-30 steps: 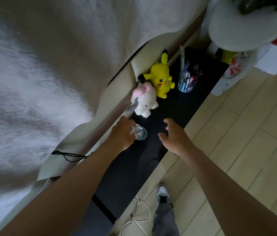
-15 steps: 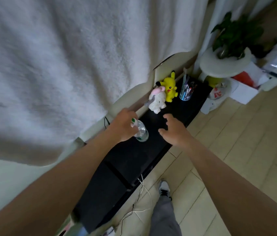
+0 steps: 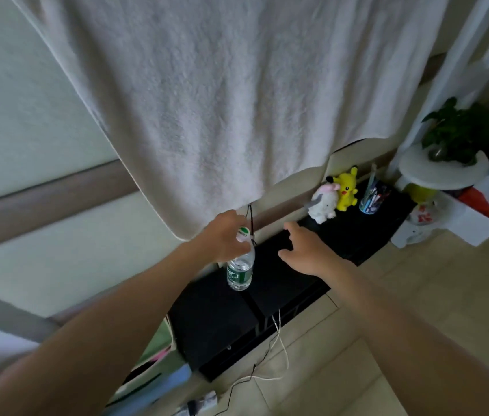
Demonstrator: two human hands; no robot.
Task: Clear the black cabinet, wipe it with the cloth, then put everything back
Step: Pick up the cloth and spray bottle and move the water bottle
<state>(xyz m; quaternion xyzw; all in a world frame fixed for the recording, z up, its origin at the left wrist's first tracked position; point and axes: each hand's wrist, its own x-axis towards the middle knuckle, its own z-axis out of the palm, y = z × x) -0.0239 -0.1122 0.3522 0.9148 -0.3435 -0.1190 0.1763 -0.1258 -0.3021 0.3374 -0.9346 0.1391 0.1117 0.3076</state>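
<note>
Head view: left grip [image 3: 225, 239] around green-labelled bottle [image 3: 239, 272], print unreadable; right grip [image 3: 306, 251] apart over cabinet [image 3: 216, 324].

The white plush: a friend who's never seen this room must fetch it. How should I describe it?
Find the black cabinet below the hanging white towel. Near its far end stand two plush toys. Take the white plush with pink ears, not the yellow plush.

The left hand [image 3: 225, 238], gripping the water bottle [image 3: 239, 273] by its neck, carried it along the black cabinet [image 3: 216, 319], from just beside the white plush toy [image 3: 324, 205] to well apart from it. The right hand [image 3: 306, 250], fingers spread, moved alongside. The view drew back, showing more of the towel [image 3: 222, 100]
</note>
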